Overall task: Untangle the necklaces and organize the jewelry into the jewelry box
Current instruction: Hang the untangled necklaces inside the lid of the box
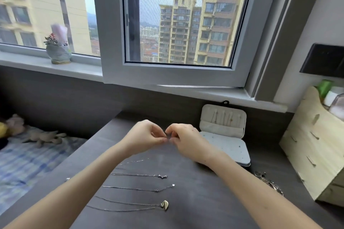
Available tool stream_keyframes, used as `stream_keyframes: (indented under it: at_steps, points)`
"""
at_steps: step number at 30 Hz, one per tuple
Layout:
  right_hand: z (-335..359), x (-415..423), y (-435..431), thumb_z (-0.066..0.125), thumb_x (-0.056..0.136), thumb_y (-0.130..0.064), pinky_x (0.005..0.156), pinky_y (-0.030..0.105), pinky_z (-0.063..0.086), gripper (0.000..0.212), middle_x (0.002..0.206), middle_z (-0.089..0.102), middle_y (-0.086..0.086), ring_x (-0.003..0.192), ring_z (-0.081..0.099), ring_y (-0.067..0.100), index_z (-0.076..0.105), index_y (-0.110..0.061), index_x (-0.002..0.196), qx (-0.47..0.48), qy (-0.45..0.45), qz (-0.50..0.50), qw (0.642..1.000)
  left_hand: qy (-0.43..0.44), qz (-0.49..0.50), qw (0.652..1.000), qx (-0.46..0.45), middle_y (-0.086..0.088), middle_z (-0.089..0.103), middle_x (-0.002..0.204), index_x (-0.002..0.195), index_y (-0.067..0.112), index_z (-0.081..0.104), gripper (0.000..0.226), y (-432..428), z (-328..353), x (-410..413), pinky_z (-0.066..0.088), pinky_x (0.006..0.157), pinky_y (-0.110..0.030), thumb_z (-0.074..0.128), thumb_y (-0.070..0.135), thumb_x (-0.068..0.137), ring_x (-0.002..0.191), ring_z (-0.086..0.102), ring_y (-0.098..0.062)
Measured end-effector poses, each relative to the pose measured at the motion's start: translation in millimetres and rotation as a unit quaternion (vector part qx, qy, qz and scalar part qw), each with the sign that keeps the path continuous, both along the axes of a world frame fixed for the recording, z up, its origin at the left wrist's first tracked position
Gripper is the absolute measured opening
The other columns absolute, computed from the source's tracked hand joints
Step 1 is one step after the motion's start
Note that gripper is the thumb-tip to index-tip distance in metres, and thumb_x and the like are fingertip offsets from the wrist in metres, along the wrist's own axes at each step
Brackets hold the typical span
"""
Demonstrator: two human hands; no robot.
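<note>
the left hand [147, 134] and the right hand [183, 136] both pinch what is likely a tiny chain [168, 137] in curled fingers [161, 140] above the counter [195, 201], at 9 o'clock from the open jewelry box [227, 147], and it looks light, floppy and easy to snap, so hold it softly close to the tangle.

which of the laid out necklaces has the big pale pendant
The necklace nearest the camera, last in the row; its cream pendant dwarfs the others' tiny silvery ones.

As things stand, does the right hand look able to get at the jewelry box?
Probably yes: the jewelry box lies open just beside the right hand, nothing between, though that hand pinches a small item.
</note>
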State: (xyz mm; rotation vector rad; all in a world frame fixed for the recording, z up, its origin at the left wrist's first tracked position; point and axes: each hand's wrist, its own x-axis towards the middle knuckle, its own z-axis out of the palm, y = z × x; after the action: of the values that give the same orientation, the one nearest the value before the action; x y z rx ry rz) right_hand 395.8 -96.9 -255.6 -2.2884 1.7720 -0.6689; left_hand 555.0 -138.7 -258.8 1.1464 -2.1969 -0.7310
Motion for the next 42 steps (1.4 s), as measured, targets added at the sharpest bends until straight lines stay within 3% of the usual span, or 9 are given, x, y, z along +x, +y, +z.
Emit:
stream_keyframes:
  at_steps: [3,5,9,15,23,28,32,35,42]
  points:
    - [17.0,-2.9,-1.1,0.048,0.093,-0.012,0.076,0.030,0.036,0.022,0.102,0.059,0.011,0.097,0.054,0.028,0.066,-0.010,0.105,-0.050,0.097,0.001,0.994,-0.014,-0.011,0.999,-0.042,0.012,0.065,0.064,0.073,0.018,0.071,0.010,2.9,23.7,-9.4,0.040,0.055,-0.013,0.070,0.025,0.081,0.060,0.056,0.000]
    - [28.3,-5.1,2.5,0.049,0.093,-0.015,0.074,0.030,0.037,0.021,0.095,0.060,0.010,0.092,0.055,0.027,0.068,-0.009,0.099,-0.075,0.069,-0.012,0.995,0.000,-0.014,0.998,-0.053,0.009,0.067,0.068,0.073,0.018,0.069,0.012,4.4,38.8,-14.0,0.046,0.062,-0.021,0.068,0.024,0.083,0.063,0.058,-0.002]
    - [60.3,-10.6,11.9,0.054,0.089,-0.016,0.070,0.023,0.044,0.018,0.077,0.064,-0.003,0.075,0.056,0.009,0.068,-0.015,0.079,0.007,-0.209,-0.054,0.976,0.102,-0.048,0.994,0.010,-0.001,0.067,0.068,0.077,0.011,0.066,0.014,7.3,67.1,-20.8,0.051,0.078,-0.035,0.059,0.014,0.089,0.065,0.060,-0.012]
    - [114.2,-23.1,19.4,0.044,0.088,-0.004,0.076,0.038,0.054,0.023,0.064,0.056,0.012,0.060,0.054,0.022,0.056,-0.005,0.069,0.125,-0.467,-0.042,0.874,0.235,-0.115,0.960,0.099,-0.006,0.058,0.076,0.094,0.004,0.060,0.007,5.3,91.8,-38.5,0.052,0.072,-0.029,0.057,0.010,0.091,0.067,0.056,-0.016]
    - [159.9,-54.3,21.7,0.060,0.085,-0.007,0.048,0.023,0.041,0.007,0.055,0.045,0.003,0.049,0.041,0.012,0.060,-0.004,0.079,0.068,-0.284,-0.105,0.951,0.303,-0.183,0.926,0.135,-0.004,0.063,0.075,0.085,0.008,0.063,0.012,0.8,94.3,-79.9,0.054,0.075,-0.023,0.061,-0.004,0.085,0.072,0.064,-0.013]
    - [169.5,-72.5,17.1,0.062,0.085,-0.009,0.046,0.022,0.039,0.006,0.056,0.046,0.002,0.047,0.040,0.011,0.063,-0.003,0.086,0.020,-0.269,-0.117,0.956,0.228,-0.159,0.957,0.083,-0.004,0.068,0.088,0.088,0.010,0.065,0.033,-15.1,72.1,-103.0,0.048,0.071,-0.014,0.049,-0.016,0.078,0.084,0.063,-0.012]
    - [168.4,-86.6,5.6,0.061,0.086,-0.010,0.043,0.021,0.037,0.008,0.053,0.043,0.000,0.044,0.039,0.010,0.062,-0.003,0.089,-0.013,-0.317,-0.133,0.939,0.047,-0.057,0.995,-0.063,0.003,0.068,0.102,0.101,0.014,0.069,0.045,-38.1,28.1,-128.3,0.041,0.077,-0.017,0.042,-0.010,0.074,0.096,0.059,-0.012]
    - [164.5,-95.6,-7.8,0.061,0.087,-0.010,0.041,0.019,0.034,0.006,0.052,0.041,-0.001,0.041,0.036,0.009,0.059,-0.006,0.084,-0.026,-0.357,-0.135,0.924,-0.099,-0.018,0.974,-0.201,0.006,0.065,0.116,0.113,0.019,0.066,0.047,-57.5,-5.9,-145.9,0.033,0.080,-0.026,0.048,-0.001,0.075,0.102,0.052,-0.019]
    - [162.0,-114.7,-43.2,0.058,0.089,-0.007,0.042,0.022,0.037,0.013,0.047,0.043,-0.003,0.037,0.037,0.007,0.063,0.001,0.098,-0.049,-0.404,-0.127,0.905,-0.196,-0.003,0.931,-0.307,0.008,0.059,0.071,0.069,0.019,0.061,0.038,-86.2,-49.2,-169.4,0.034,0.041,-0.024,0.078,0.010,0.036,0.057,0.047,-0.016]
